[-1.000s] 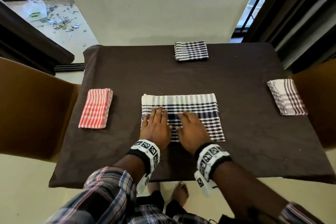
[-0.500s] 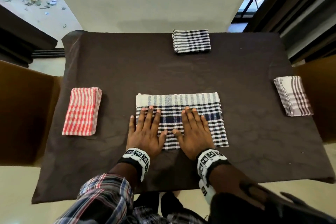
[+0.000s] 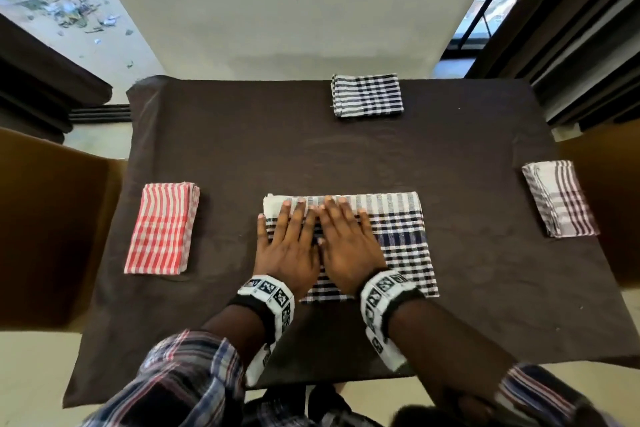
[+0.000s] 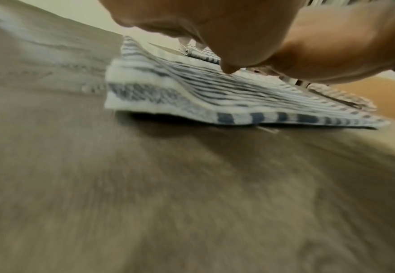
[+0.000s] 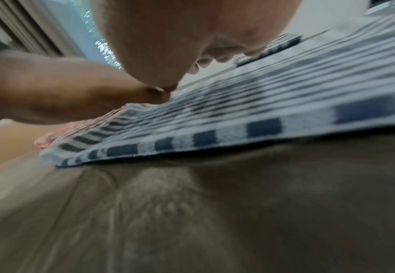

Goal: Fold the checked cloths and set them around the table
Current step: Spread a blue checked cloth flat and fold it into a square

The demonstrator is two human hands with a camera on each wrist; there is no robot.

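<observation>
**Fourth cloth, pressing stage: both hands now at the far band**

- Blue checked cloth (image 3: 398, 243): lies flat on the near middle of the worktop (image 3: 450, 156), folded to a wide rectangle, not yet as small as the other three. The left wrist view shows a thick stack of layers at its left edge.
- Left hand (image 3: 289, 246): flat on the cloth's left part, fingers (image 3: 286, 208) straight and spread, gripping nothing.
- Right hand (image 3: 349, 246): flat just beside the left one, fingers straight, holding nothing, only pressing.
- Change: a second ago the fingertips lay at mid-cloth; they have since slid away from the body to the pale striped far band. Likely a smoothing stroke to flatten the fold.
- Red checked cloth (image 3: 161, 230): folded small, at the left edge.
- Dark checked cloth (image 3: 367, 95): folded small, at the far edge.
- Grey checked cloth (image 3: 559, 198): folded small, at the right edge.
- Standing: three places set. This cloth probably needs another fold before it matches, then stays at the near side.
</observation>
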